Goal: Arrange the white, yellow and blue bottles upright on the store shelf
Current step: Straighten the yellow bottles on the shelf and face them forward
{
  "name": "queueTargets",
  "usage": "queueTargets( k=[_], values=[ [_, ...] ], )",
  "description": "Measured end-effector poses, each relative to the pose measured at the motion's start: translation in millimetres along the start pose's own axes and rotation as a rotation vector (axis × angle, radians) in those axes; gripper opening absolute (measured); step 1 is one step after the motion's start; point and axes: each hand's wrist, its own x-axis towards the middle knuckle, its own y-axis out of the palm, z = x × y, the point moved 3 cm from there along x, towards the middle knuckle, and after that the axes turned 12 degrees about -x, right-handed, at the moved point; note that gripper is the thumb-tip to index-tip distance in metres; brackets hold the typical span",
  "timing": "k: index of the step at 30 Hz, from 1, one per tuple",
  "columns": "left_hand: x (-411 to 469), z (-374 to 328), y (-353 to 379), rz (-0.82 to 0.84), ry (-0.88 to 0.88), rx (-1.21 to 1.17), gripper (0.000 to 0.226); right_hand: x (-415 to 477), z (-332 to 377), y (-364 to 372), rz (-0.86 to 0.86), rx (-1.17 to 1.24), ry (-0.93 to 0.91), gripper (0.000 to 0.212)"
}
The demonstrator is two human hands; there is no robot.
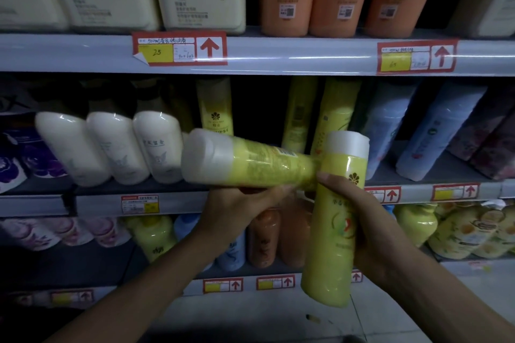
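Along the grey shelf (94, 205) stand white bottles (111, 147)

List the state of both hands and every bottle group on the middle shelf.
left hand: grips sideways yellow bottle, cap leftward.
right hand: grips upright yellow bottle, cap up.
white bottles: three, leaning left.
shelved yellow bottles: standing upright.
blue bottles: leaning right.
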Motion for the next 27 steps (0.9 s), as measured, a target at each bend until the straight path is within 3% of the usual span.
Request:
queueTargets(
  k=[6, 10, 13, 16, 21, 27],
  values=[
    [5.6, -7.3, -2.7, -0.086, 0.071, -0.025, 0.028, 3.8, -2.7, -2.0, -0.083, -0.029, -0.006, 0.037],
    [5.0, -3.7, 1.2, -0.148, -0.020, -0.040, 0.045, 4.5, -3.7, 0.5, 0.008, -0.082, 0.038, 0.023],
    [7.1, 1.4, 3.3, -0.156, -0.083, -0.062, 0.044, 5.1, -9.8, 5.5, 0.105, -0.138, 0.038, 0.036],
    [6.6, 4.4, 4.3, -0.146, -0.106, -0.082, 0.045, 7.1, -14.6, 12.7, 0.166, -0.133, 0.005, 0.034],
    [6.5, 4.5, 6.9, -0.122, -0.141, -0.178, 0.051, 10.7, -28.9, 20.5, 0.157, -0.166, -0.009, 0.036],
    [6.8, 9.6, 2.7, -0.102, -0.274, -0.318, 0.027, 13.3, -32.7, 19.3, 0.122, -0.147, -0.045, 0.045]
  ],
)
